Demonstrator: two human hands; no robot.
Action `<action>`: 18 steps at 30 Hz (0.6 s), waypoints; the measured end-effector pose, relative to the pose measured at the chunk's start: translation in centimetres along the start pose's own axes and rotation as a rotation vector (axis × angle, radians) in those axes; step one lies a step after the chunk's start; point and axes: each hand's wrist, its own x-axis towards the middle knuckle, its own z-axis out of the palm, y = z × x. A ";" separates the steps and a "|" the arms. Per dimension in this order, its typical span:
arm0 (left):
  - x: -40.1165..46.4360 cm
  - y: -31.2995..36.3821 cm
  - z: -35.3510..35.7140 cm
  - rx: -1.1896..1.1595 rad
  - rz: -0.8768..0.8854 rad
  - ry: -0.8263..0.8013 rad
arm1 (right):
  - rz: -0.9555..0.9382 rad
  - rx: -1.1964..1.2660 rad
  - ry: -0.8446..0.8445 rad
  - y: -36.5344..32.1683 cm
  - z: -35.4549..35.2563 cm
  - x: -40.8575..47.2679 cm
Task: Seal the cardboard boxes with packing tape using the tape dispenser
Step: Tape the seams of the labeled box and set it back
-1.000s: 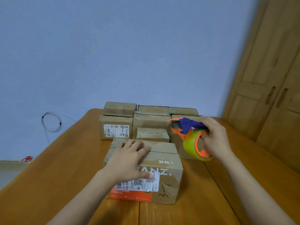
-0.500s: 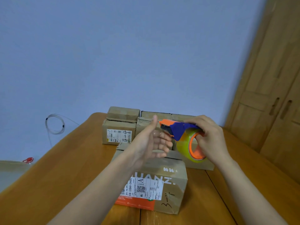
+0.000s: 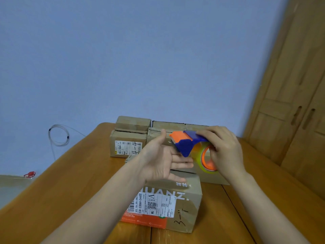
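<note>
Soft even light, wide-angle edge distortion

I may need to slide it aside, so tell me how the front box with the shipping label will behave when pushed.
The front box sits flat on the wooden table, so it should slide, not tip. Its cardboard looks creased, so the walls may give slightly. Weight cannot be judged; the contents are hidden.

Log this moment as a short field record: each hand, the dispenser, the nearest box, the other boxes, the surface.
left hand: open, palm up, fingers straight, reaching toward the dispenser's blade end
right hand: grips the tape dispenser from the right
tape dispenser: blue and orange, held in the air above the boxes, yellowish tape roll on an orange core
nearest box: closed, shipping label on the front, handwritten mark at right, no hand on it
other boxes: grouped behind it toward the wall
table: wooden
</note>
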 end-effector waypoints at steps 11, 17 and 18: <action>-0.2 0.2 -0.4 -0.121 -0.045 -0.146 | -0.214 -0.094 0.055 0.2 1.2 -2.2; -0.1 0.1 -1.2 -0.095 -0.093 -0.170 | -0.038 0.007 0.102 0.4 1.2 -2.0; -0.1 0.2 -1.3 -0.087 -0.104 -0.160 | -0.042 0.009 0.100 0.4 1.2 -1.9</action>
